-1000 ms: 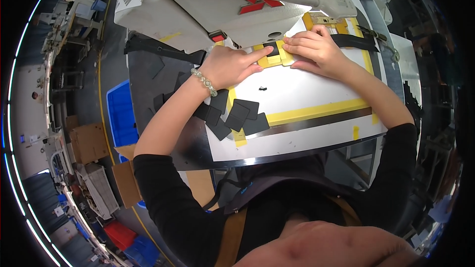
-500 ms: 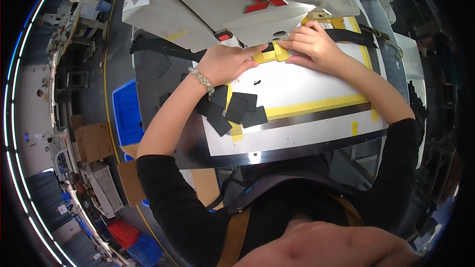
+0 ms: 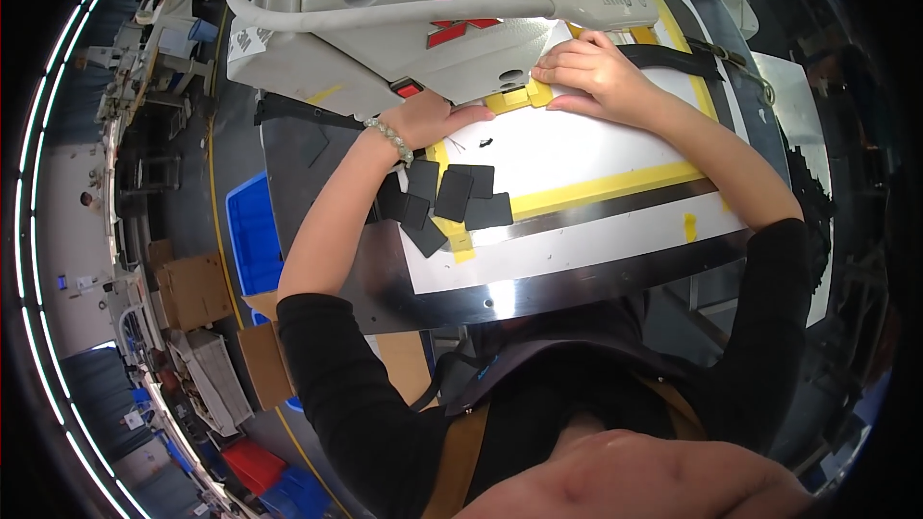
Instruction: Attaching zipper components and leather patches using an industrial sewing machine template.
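My left hand (image 3: 423, 122) reaches under the grey head of an industrial sewing machine (image 3: 385, 38). Its thumb lies beside a yellow taped block (image 3: 510, 100); the other fingers are hidden behind the machine. My right hand (image 3: 601, 82) is closed, fingers bent together and thumb below, at the block's right end. A black strap (image 3: 668, 60) runs out from behind this hand to the right, and I take it to be gripped there. Several black square patches (image 3: 454, 196) lie overlapping near my left wrist, on a white sheet (image 3: 577, 149) edged with yellow tape.
A grey control box (image 3: 606, 5) on a thick cable hangs across the machine head. Scissors or a similar tool (image 3: 726, 56) lie at the table's far right. A blue bin (image 3: 252, 231) and a cardboard box (image 3: 264, 365) stand left of the metal table edge (image 3: 500, 303).
The machine head appears shifted left and lower in view. My left fingers, partly visible before, are now hidden behind it. My right hand stays by the yellow block.
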{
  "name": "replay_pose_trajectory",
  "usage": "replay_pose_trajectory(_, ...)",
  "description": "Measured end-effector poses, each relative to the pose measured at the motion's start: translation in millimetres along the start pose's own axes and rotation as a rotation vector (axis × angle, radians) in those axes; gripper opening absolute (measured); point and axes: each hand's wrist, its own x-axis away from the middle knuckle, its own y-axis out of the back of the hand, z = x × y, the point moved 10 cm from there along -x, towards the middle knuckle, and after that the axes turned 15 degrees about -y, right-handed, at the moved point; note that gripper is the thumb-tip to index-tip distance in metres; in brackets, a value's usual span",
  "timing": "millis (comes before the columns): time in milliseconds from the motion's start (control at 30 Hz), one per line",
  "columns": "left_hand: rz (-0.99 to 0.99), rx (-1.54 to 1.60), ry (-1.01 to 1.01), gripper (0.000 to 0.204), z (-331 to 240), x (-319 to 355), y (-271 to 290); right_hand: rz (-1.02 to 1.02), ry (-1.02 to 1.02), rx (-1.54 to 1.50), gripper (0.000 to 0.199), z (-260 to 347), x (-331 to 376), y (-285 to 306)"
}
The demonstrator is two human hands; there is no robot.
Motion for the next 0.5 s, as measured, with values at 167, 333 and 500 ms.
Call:
replay_pose_trajectory(167, -0.106, 0.029, -0.064, 0.054, -3, -5, 5, -0.024, -0.010, 0.006, 0.035, -2, 2, 3)
replay_pose_trajectory(333, -0.315, 0.068, -0.320, 0.044, -2, -11, 18, 0.027, -0.036, -0.021, 0.037, -7, -3, -4)
replay_pose_trajectory(500, -0.293, 0.012, -0.364, 0.044, -1, -17, 21, -0.027, 0.000, -0.003, 0.036, -6, -5, 0)
